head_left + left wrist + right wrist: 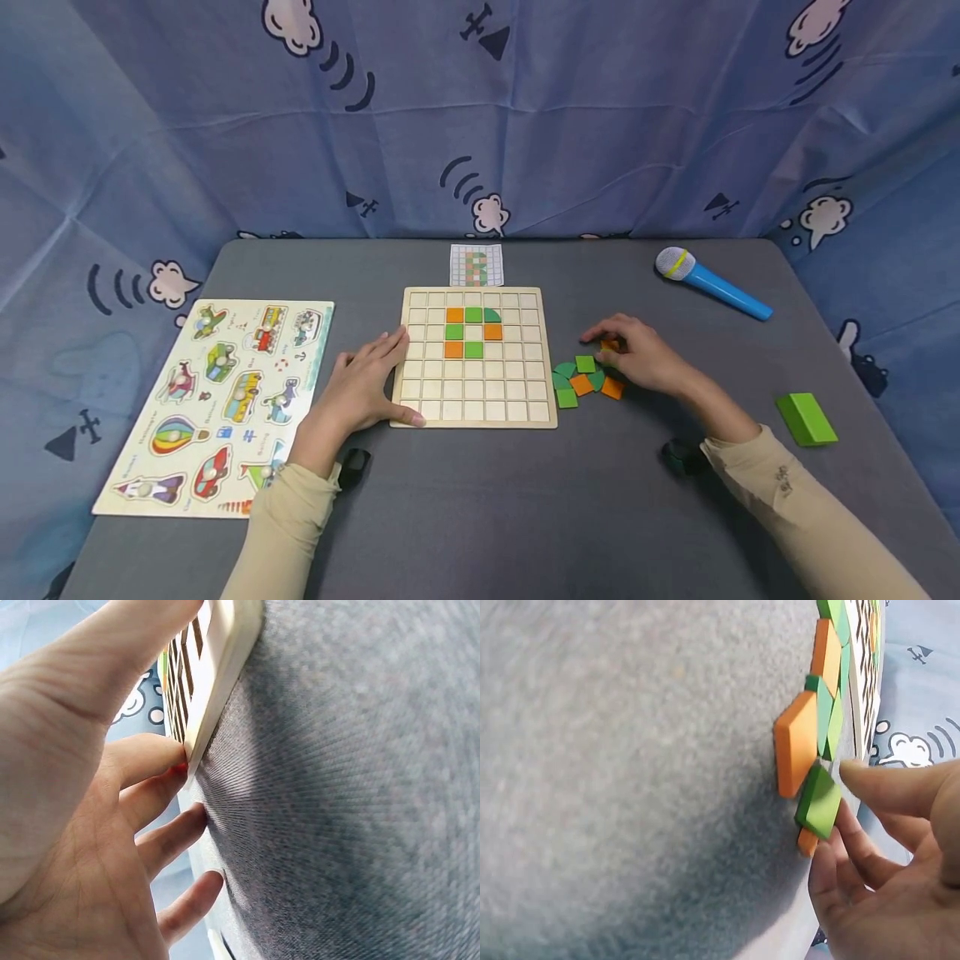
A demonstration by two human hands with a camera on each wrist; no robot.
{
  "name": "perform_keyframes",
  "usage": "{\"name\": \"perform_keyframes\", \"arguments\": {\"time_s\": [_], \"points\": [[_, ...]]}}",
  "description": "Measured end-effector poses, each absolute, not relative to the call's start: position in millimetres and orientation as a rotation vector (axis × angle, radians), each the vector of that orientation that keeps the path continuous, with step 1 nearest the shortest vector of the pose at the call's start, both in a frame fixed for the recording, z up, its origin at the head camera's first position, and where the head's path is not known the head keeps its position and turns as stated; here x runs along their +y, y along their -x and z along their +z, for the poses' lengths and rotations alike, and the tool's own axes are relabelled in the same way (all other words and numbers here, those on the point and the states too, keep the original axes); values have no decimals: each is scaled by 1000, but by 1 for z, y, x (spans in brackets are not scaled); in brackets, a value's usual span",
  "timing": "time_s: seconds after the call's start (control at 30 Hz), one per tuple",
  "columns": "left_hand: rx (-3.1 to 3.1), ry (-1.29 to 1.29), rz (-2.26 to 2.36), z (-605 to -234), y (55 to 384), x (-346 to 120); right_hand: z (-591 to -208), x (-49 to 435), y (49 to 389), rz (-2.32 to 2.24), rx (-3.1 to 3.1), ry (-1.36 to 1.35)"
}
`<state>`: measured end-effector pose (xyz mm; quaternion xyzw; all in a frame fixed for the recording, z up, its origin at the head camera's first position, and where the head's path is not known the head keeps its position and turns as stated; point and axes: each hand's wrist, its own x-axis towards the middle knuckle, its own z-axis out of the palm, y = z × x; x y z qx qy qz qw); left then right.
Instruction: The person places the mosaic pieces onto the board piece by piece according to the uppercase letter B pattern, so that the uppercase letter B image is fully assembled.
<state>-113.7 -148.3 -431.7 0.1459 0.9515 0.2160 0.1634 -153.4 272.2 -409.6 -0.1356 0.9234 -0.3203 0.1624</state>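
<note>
The grid board (pixel 517 367) is touched by the left hand (pixel 360 385), its grip wide; whether the green tile (pixel 822 804) at the right hand (pixel 641 356) is pinched cannot be told.

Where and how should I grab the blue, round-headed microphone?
Probably mid-handle on the blue, round-headed microphone, with the right hand coming down from the near side and closing across it. The handle is slim and straight, slanting with its tail toward the near right; the head is wider, and bare gray table lies on the near side.
</note>
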Motion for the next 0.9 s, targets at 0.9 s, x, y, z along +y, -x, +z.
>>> {"name": "perform_keyframes", "arguments": {"time_s": [0.9], "points": [[2712,-413,623,-432,114,-148,-431,249,140,-950,2710,534]]}}
